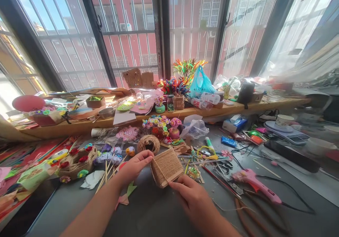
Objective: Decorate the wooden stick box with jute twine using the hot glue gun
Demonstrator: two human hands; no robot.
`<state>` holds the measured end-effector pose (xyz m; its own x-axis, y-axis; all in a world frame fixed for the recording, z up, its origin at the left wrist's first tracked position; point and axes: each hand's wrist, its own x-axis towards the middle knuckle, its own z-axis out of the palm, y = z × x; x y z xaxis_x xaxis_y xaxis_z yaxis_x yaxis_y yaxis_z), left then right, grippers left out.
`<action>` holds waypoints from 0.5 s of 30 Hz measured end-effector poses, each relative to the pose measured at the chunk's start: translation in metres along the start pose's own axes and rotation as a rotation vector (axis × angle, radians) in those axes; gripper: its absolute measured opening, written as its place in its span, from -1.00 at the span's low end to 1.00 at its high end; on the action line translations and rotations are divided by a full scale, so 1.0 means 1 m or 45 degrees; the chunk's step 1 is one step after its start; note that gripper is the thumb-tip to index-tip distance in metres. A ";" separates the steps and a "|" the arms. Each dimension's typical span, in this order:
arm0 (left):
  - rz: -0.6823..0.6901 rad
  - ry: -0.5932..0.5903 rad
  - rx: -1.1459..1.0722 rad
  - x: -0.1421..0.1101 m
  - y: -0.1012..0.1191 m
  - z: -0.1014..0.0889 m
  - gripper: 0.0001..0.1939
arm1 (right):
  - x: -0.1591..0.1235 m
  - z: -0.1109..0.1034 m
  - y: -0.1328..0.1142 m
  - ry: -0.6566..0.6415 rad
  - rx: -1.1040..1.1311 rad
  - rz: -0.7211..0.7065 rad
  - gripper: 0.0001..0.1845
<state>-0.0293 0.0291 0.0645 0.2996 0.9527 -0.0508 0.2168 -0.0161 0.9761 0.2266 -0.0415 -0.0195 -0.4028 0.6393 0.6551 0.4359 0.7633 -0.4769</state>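
A small box (169, 164) wound with rows of brown jute twine is held tilted above the table between my hands. A bare, wood-coloured strip shows along its lower edge. My left hand (137, 164) is closed at the box's upper left corner, pinching the twine there. From those fingertips a strand slants down across the box's side. My right hand (192, 194) grips the lower right corner between thumb and fingers; its other fingers are partly hidden. Just behind the box lies a ball of jute twine (148, 145).
To the right lie a pink glue gun (256, 185) with its cable, rusty-handled pliers (254, 208), scissors (225, 166) and a phone (295, 155). A twine basket with red flowers (76, 159) stands left. Behind, a cluttered wooden ledge (148, 118) runs below barred windows.
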 end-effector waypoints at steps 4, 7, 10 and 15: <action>-0.012 -0.011 0.028 0.001 0.004 0.000 -0.57 | 0.001 0.000 0.001 -0.004 -0.090 -0.038 -0.62; -0.023 -0.003 0.026 0.000 0.004 0.001 -0.57 | -0.001 0.003 0.000 -0.007 -0.127 -0.012 -0.60; -0.026 0.016 0.014 0.000 0.002 0.002 -0.53 | -0.004 0.008 0.000 0.003 -0.150 0.029 -0.59; -0.003 0.077 -0.007 0.003 -0.004 0.009 -0.46 | -0.008 0.010 0.002 0.026 -0.114 0.074 -0.60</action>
<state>-0.0207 0.0296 0.0586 0.2420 0.9694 -0.0407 0.2124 -0.0120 0.9771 0.2223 -0.0440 -0.0320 -0.3585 0.6793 0.6403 0.5283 0.7132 -0.4608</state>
